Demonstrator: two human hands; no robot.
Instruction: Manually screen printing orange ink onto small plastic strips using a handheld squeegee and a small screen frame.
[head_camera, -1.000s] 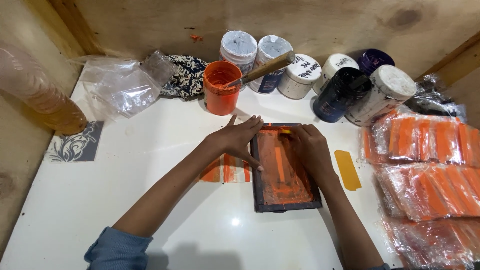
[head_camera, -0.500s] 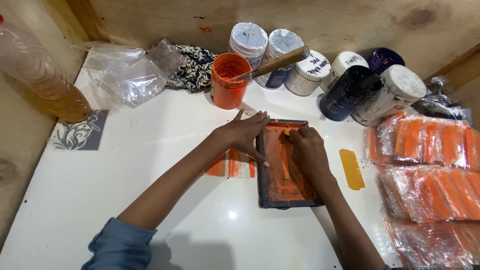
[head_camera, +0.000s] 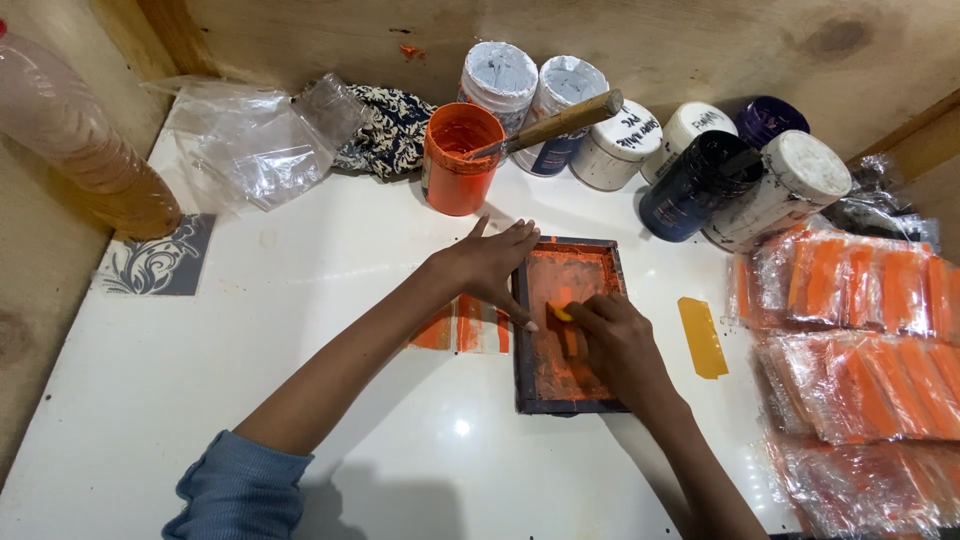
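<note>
Resting flat with fingers spread, the left hand (head_camera: 497, 268) presses on the left rail of a small dark printing frame (head_camera: 570, 325) that lies a little right of centre on the white table (head_camera: 250, 340); it grips nothing, only holds the frame down. Inside the frame the mesh is smeared orange, and the right hand (head_camera: 622, 345) is clenched around a small yellow scraper (head_camera: 561, 311), whose tip shows at the fingertips near the middle of the mesh. Orange strips (head_camera: 462, 326) peek out from under the frame at its 9 o'clock side. At 3 o'clock from the frame lies a loose yellow card (head_camera: 702, 337), and beyond it wrapped orange packets (head_camera: 860, 340). At 11 o'clock stands an open orange paint pot (head_camera: 458, 160) with a wooden-handled tool (head_camera: 555, 122) in it, beside a row of capped jars (head_camera: 620, 140).
</note>
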